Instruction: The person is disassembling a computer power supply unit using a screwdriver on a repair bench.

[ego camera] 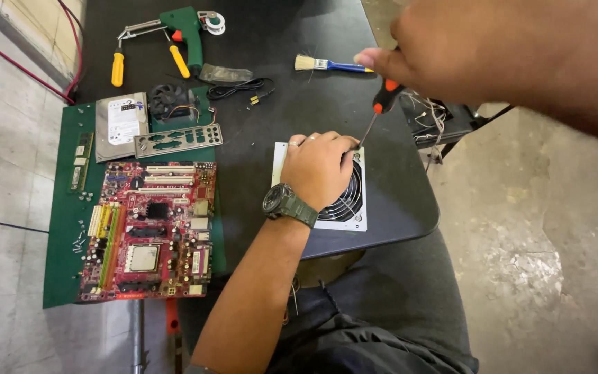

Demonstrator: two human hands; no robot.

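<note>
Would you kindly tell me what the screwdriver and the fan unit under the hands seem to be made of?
Screwdriver: thin, dull grey shaft, likely steel; orange and black handle, probably plastic or rubber. Fan unit: flat pale casing, apparently painted or bare sheet metal, with a glinting wire grille.

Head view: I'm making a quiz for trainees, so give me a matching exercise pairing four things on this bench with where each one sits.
Things:
1. Motherboard
2. Brush
3. Screwdriver
4. Fan unit

Places:
A. Under the left hand
B. On the green mat, near the bench's front edge
C. In the right hand
D. Lying on the black tabletop near its far side

Pairs: 1-B, 2-D, 3-C, 4-A
</note>
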